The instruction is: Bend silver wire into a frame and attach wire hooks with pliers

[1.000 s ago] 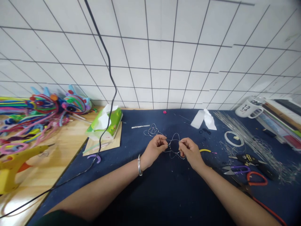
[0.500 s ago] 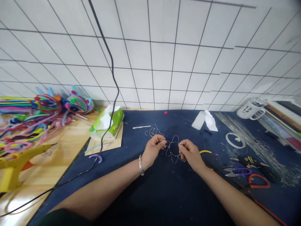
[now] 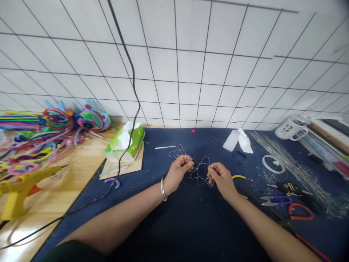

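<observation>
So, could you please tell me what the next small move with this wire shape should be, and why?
Perhaps the left hand should gently curve its side inward while the right hand steadies the other. Both hands pinch the wire shape at opposite sides, and rounded loops show between them, so a matching curve seems sensible.
</observation>
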